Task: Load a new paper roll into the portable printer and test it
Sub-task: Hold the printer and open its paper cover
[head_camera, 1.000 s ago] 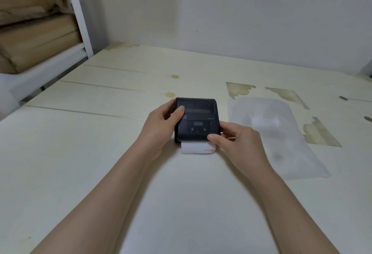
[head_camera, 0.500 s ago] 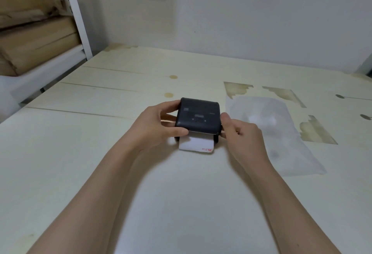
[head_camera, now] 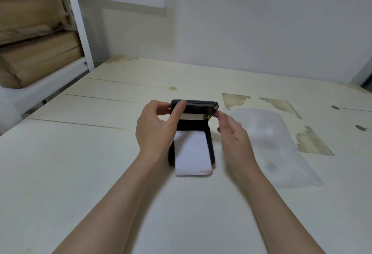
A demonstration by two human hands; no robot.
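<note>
**Inspector:** White paper (head_camera: pixel 192 153) lies in the open body of the black printer (head_camera: pixel 211 149), which sits near the middle of the table (head_camera: pixel 80 173). The loose end hangs over the near edge, with a small red mark at its right corner. The lid (head_camera: pixel 194 106) stands raised at the far side.

**Supervisor:** And the hands?

**Inspector:** The left hand (head_camera: pixel 155 131) pinches the lid's left end between thumb and fingers. The right hand (head_camera: pixel 231 133) is half open and holds nothing; one fingertip is at the lid's right end, and whether it touches cannot be told.

**Supervisor:** What risks are noted?

**Inspector:** Three, all judgements. First, the lid is gripped firmly on one side only. If it is pressed down that way it may latch on the left and stay up on the right, and the paper would feed crooked.

**Supervisor:** Second?

**Inspector:** The free end must stay outside the near edge when the lid comes down. If it slips back, nothing will come out at the test. Which way the roll is wound cannot be seen; wound the wrong way, the test would likely print blank.

**Supervisor:** Third?

**Inspector:** The printer rests unheld on a smooth top. A hard push on the lid could slide it. The clear plastic bag (head_camera: pixel 281 153) just to the right is loose and could be dragged along.
</note>
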